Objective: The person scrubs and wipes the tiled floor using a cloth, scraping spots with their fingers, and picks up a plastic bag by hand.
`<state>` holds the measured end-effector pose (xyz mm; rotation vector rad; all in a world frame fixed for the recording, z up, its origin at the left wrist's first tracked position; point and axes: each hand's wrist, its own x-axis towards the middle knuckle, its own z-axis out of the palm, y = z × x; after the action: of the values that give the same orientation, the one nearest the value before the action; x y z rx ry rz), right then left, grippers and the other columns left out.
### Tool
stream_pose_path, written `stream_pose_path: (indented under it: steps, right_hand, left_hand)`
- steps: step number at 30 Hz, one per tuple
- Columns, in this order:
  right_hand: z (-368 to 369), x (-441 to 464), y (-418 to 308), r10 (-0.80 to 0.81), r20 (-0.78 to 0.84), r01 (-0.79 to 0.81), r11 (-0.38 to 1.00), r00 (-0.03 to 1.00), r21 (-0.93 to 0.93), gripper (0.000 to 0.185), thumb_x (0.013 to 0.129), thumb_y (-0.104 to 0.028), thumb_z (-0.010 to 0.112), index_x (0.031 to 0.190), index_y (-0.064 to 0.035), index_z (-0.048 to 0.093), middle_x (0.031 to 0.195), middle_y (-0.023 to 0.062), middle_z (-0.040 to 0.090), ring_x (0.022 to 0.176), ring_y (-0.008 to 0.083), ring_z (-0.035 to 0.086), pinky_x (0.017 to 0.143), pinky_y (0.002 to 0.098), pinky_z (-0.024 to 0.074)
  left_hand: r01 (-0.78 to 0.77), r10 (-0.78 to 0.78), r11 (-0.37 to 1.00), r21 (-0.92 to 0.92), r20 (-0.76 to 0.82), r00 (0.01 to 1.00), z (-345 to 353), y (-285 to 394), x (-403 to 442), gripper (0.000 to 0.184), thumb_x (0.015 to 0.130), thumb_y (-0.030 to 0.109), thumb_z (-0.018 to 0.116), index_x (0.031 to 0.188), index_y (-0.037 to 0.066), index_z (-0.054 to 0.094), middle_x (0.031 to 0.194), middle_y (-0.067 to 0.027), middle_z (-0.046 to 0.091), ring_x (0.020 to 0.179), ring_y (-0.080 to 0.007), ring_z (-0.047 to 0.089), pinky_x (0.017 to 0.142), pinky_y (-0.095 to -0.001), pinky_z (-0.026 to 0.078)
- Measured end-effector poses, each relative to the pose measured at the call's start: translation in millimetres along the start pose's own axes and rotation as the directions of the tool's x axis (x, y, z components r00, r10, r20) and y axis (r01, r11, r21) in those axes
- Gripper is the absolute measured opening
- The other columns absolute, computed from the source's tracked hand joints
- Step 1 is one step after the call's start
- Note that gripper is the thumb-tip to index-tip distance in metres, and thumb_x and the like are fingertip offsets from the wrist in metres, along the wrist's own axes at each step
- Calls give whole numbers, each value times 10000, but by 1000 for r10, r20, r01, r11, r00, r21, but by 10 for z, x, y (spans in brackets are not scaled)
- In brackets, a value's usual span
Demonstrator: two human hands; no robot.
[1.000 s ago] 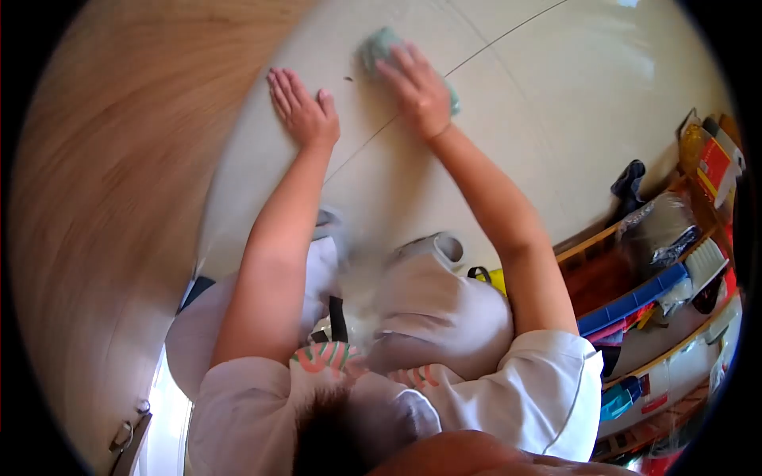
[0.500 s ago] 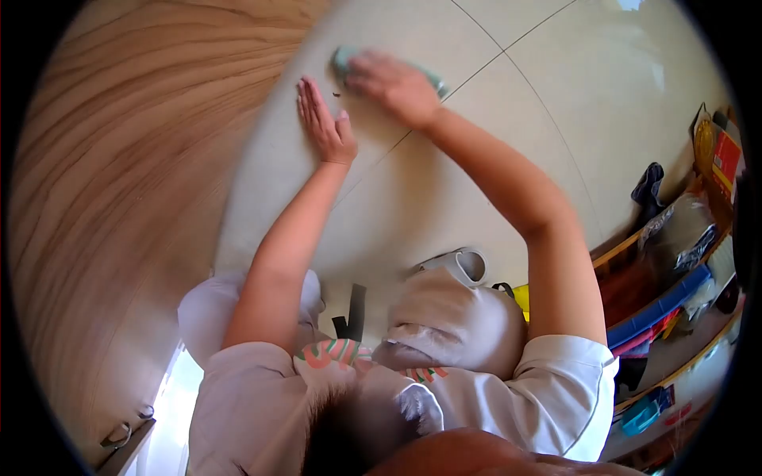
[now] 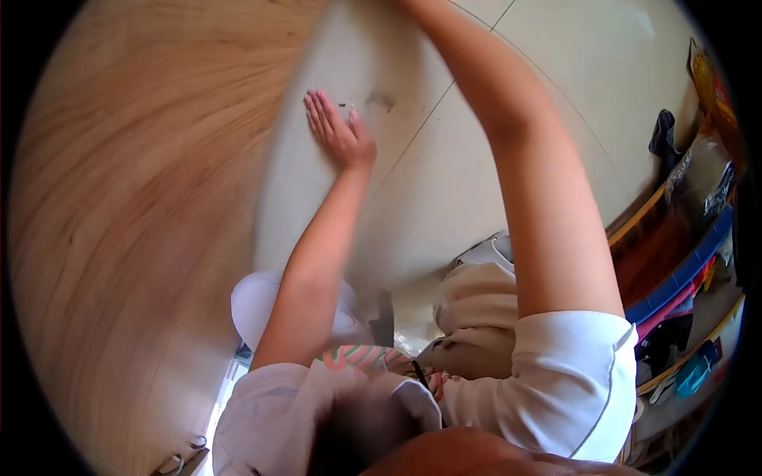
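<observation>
My left hand (image 3: 337, 135) lies flat on the pale tiled floor (image 3: 444, 174), its fingers stretched out and together, the thumb a little apart. Nothing is in it. Just beyond its thumb are small dark specks (image 3: 343, 105) and a greyish smudge (image 3: 381, 100) on the tile. My right arm (image 3: 516, 119) reaches up past the top edge of the view, so the right hand and anything it holds are out of sight. The green cloth does not show at this moment.
Along the left stands a brown wood-grain panel (image 3: 151, 159). At the right is a shelf with a blue edge (image 3: 683, 274), holding bags and clothes. A dark rolled item (image 3: 663, 135) lies beside it. My knees (image 3: 476, 305) are close below.
My right hand, earlier on a green cloth on the floor, has moved forward out of view. The left hand stays flat on the floor. A smudge now shows where the cloth was near.
</observation>
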<state>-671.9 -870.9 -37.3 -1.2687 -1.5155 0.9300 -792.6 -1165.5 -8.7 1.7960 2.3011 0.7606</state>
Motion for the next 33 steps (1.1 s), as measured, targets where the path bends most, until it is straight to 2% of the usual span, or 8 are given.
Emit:
stream_pose_path:
  steps: [2,3,4,14,24,27,31,33]
  right_hand:
    - [241,-342,109,-384,159,414,800,910,-434,349,875,-61,544,1206,-28,646,1391,199,567,1245,367,557,1043,417,461]
    - [272,-475,-117,235,334,-219,972,913,-86,377,790,-61,633,1146,-166,700,1337,87,623,1218,346,589,958,438,532]
    - [463,-750,44,-382,250,455,791,890,-410,362,790,-125,650,1143,-176,709,1328,63,627,1230,310,580,986,406,523]
    - [504,-1457,-484,-481,726,546,820,492,174,248,781,-105,637,1002,-130,747,1239,-13,680,1230,238,585,896,372,563]
    - [271,-2025,-475,-415,746,456,874,520,169,303,764,-44,690,1059,-88,744,1285,74,671,1290,296,560,989,397,517]
    - [166,-1940,-578,-363,638,451,892,679,28,373,767,-18,655,1112,-130,739,1351,76,636,1307,304,550,1044,384,487]
    - [-202,-1060,-325,-296,35,298,942,955,-157,491,767,39,590,1188,-181,715,1262,117,674,1123,331,658,935,423,535]
    - [-433,-569,-32,-6,113,20,993,994,-118,304,831,-34,570,1111,-47,688,1313,184,607,1172,376,591,996,421,491]
  left_hand:
    - [12,-12,1000,-19,-10,1000,55,-5,-17,735,974,323,481,1531,-97,250,1593,-282,279,1490,-426,250,1228,-489,167]
    - [25,-25,999,-25,-10,1000,59,-7,-38,767,970,337,490,1539,-99,217,1601,-286,254,1493,-431,235,1229,-490,161]
    - [31,-31,999,-30,-12,999,64,-19,-28,801,966,351,499,1547,-101,183,1609,-291,229,1497,-435,219,1231,-491,155]
    - [97,-118,979,-179,-112,987,202,-123,-71,869,935,342,479,1565,-93,66,1638,-298,106,1530,-429,98,1247,-474,73]
    - [99,-201,841,-532,-137,970,-9,-263,-139,738,861,106,450,1554,-49,249,1614,-266,252,1512,-381,224,1229,-416,186]
    - [131,-175,949,-286,-134,975,-262,-447,-88,679,912,162,526,1516,-61,309,1585,-293,277,1485,-430,248,1223,-488,197]
    - [56,-56,995,86,4,998,-205,-753,-162,663,943,220,553,1510,-44,331,1587,-269,293,1485,-415,257,1218,-524,181]
    - [-23,11,980,199,62,998,-187,-736,-124,651,957,226,539,1514,-38,331,1597,-251,293,1493,-394,257,1223,-521,164]
